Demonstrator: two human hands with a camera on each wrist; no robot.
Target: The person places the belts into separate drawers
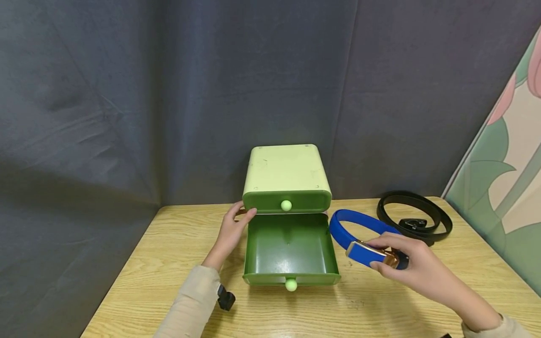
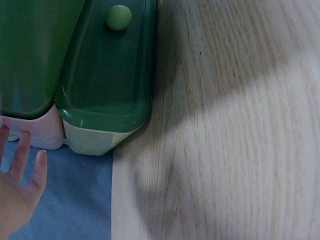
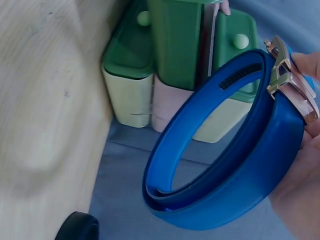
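Observation:
A small cabinet (image 1: 287, 170) with a pale green top and dark green drawer fronts stands on the table. Its top drawer (image 1: 262, 203) is closed, while the drawer below (image 1: 270, 280) is pulled out and holds nothing visible. My left hand (image 1: 228, 234) touches the cabinet's left side, thumb near the top drawer's lower corner; its fingers look extended in the left wrist view. Right of the pulled-out drawer, my right hand (image 1: 418, 263) pinches a coiled blue belt (image 3: 235, 200) by its gold-edged buckle (image 1: 367, 254), holding it raised. The right wrist view shows its loop hanging free.
A coiled black belt (image 1: 444, 220) lies on the wooden table (image 1: 177, 263) at the back right. Dark grey cloth (image 1: 253, 84) hangs behind the table, and a flower-patterned panel (image 1: 503, 188) borders the right side. Another closed drawer (image 3: 131, 50) sits below the pulled-out one.

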